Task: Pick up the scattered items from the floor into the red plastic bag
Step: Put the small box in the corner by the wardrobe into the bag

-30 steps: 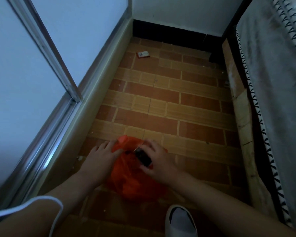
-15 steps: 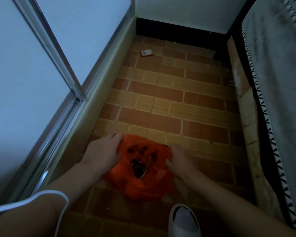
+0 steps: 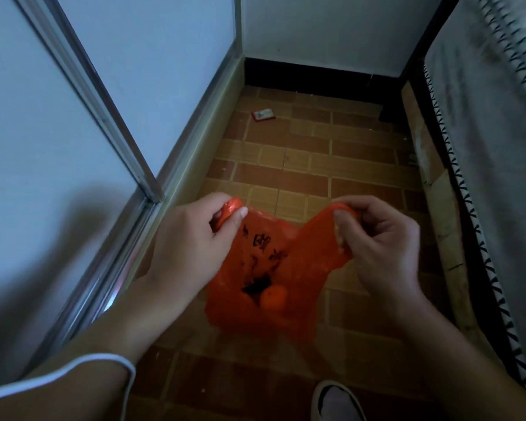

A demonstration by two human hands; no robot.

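The red plastic bag (image 3: 264,268) with black print hangs between my hands above the brick-pattern floor. My left hand (image 3: 192,241) pinches its left handle and my right hand (image 3: 380,238) pinches its right handle, stretching the mouth apart. Inside the bag show a dark item and a round orange shape (image 3: 274,296). A small red-and-white packet (image 3: 263,114) lies on the floor far ahead, near the left wall's base.
A sliding glass door and its metal frame (image 3: 116,141) run along the left. A mattress on a bed frame (image 3: 483,147) lines the right side. A black skirting closes the far end. My white slipper (image 3: 334,402) shows at the bottom edge.
A second ago my right hand put a dark item into the bag on the floor. Both hands then took the handles and lifted the bag.
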